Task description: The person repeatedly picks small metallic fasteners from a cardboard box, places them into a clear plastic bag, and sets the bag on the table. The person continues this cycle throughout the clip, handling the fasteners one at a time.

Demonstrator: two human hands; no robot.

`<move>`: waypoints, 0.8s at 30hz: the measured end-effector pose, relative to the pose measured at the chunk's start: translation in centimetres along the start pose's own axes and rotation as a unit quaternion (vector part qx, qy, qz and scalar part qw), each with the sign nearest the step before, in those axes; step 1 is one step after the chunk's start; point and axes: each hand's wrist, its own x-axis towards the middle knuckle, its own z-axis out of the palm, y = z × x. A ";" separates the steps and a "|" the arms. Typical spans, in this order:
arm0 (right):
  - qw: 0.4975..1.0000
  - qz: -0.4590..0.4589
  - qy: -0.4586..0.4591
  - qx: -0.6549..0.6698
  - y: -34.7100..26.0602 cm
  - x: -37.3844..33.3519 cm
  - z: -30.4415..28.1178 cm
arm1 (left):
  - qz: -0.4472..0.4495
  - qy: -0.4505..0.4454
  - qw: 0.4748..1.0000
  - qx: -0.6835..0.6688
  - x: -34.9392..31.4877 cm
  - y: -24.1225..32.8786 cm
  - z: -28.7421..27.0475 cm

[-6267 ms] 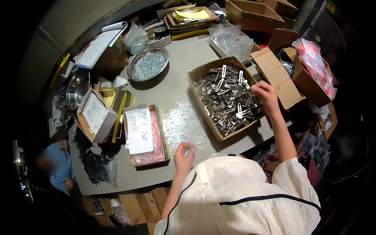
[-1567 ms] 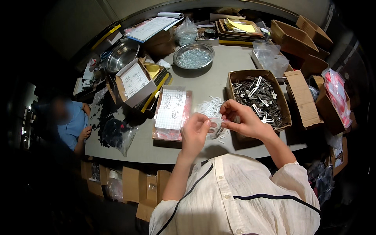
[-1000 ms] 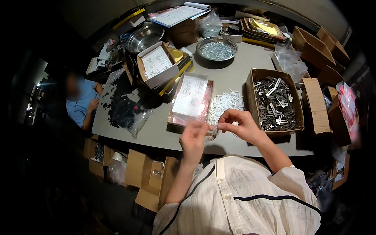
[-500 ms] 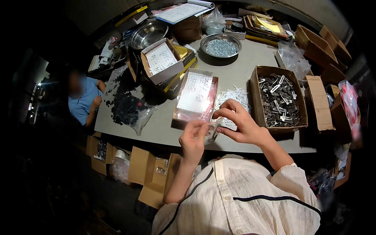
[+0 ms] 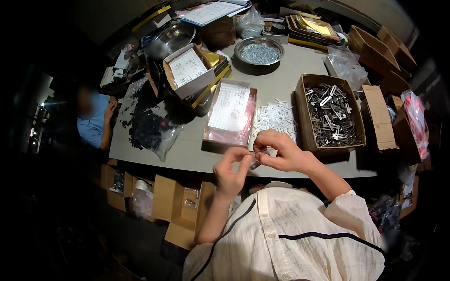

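Observation:
Near the table's front edge, both hands meet over a small clear plastic bag [image 5: 255, 164]. My left hand [image 5: 229, 174] is closed, pinching one side of it between thumb and fingers. From the other side, my right hand [image 5: 283, 152] grips it with thumb and bent fingers. Most of the bag is covered by the fingers, and its contents cannot be made out. Just beyond my right hand lies a pile of small white pieces [image 5: 275, 119]. A shallow box [image 5: 255, 100] with pinkish plastic packets and a handwritten sheet [image 5: 228, 110] on top stands beyond my left hand.
To the right stands a carton [image 5: 298, 119] full of metal clips [image 5: 330, 112]. A steel bowl [image 5: 237, 57] of small shiny parts sits farther back. Black pieces [image 5: 140, 124] spread over the left side, where a person in blue [image 5: 96, 124] sits. Open cartons [image 5: 167, 199] stand below the edge.
My right hand has come down and closed in toward my left, its fingers now more bunched on the bag. Less of the bag shows. The view has shifted slightly.

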 end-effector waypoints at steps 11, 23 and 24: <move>0.964 0.176 0.077 0.184 3.7 2.0 -0.7 | -0.180 0.176 0.921 -0.299 -0.1 -3.4 -7.4; 0.794 0.002 -0.126 -0.595 15.3 6.1 10.5 | -0.318 0.361 0.751 -0.452 -8.7 -18.0 -18.5; 0.815 0.012 -0.123 -0.566 16.1 6.1 11.2 | -0.324 0.391 0.752 -0.420 -10.2 -19.9 -19.3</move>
